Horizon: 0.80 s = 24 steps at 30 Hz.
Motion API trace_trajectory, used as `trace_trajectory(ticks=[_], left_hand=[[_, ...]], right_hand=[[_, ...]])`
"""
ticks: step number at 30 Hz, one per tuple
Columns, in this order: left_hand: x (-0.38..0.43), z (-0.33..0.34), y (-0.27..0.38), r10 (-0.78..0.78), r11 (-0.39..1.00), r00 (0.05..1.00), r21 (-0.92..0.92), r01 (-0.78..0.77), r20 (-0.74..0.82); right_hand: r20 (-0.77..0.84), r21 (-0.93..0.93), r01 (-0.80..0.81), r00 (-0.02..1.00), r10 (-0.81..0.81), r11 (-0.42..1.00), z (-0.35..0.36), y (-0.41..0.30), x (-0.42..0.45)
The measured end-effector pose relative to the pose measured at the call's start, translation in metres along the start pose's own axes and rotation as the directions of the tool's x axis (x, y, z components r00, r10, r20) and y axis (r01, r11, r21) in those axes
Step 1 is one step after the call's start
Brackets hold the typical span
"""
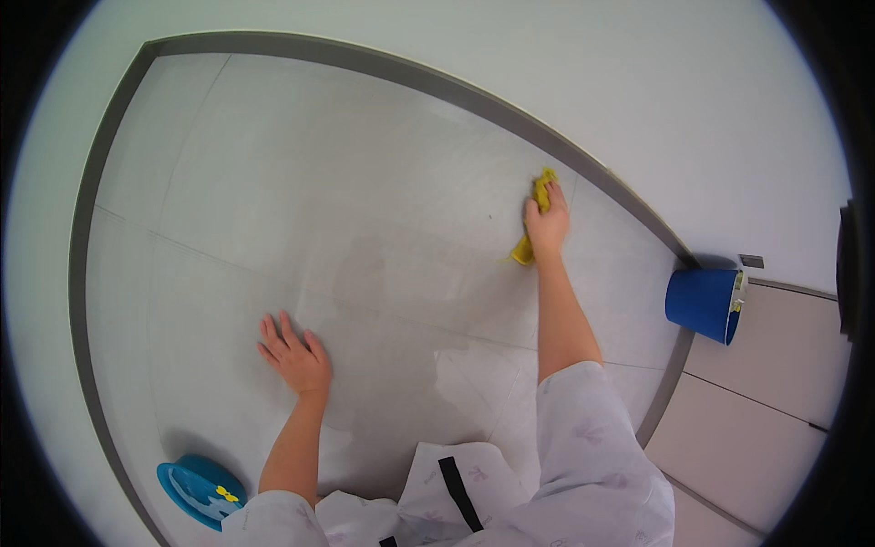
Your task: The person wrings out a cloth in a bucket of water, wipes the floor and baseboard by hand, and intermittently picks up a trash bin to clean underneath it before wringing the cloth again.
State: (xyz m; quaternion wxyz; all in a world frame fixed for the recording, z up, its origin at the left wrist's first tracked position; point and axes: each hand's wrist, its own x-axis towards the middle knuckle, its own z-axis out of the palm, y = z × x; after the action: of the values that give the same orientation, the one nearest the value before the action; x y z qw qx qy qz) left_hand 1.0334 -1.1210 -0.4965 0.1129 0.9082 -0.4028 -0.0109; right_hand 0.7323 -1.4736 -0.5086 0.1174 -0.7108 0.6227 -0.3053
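A yellow cloth [523, 251] lies bunched on the pale tiled floor [225, 157], close to the far skirting board. My right hand [548, 222] presses down on it, with the fingers curled over its upper part. My left hand [299, 359] rests palm down on the tiles at the lower left, fingers spread and nothing in it. Behind that hand, near the left wall, stands a blue plastic basin [198, 478] with what looks like water inside and a small yellow bow-shaped item by its rim.
A blue waste bin [701, 301] with a pale liner stands by the right corner, beside pinkish cabinet fronts [752, 390]. Dark grey skirting [437, 75] runs along the walls. A small dark speck [489, 217] lies on the tiles left of the cloth.
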Motion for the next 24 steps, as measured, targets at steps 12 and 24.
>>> trace_trajectory(ticks=[12, 24], left_hand=[[0.000, 0.005, -0.010, -0.012, 1.000, 1.000, -0.004, 0.012, -0.028], [-0.002, 0.005, -0.010, 0.003, 1.000, 1.000, -0.009, -0.003, -0.013]], right_hand=[[0.361, 0.735, 0.454, 0.367, -0.857, 0.504, -0.017, -0.166, -0.334], [0.019, -0.091, 0.091, 0.996, -0.090, 0.992, 0.064, -0.093, -0.043]])
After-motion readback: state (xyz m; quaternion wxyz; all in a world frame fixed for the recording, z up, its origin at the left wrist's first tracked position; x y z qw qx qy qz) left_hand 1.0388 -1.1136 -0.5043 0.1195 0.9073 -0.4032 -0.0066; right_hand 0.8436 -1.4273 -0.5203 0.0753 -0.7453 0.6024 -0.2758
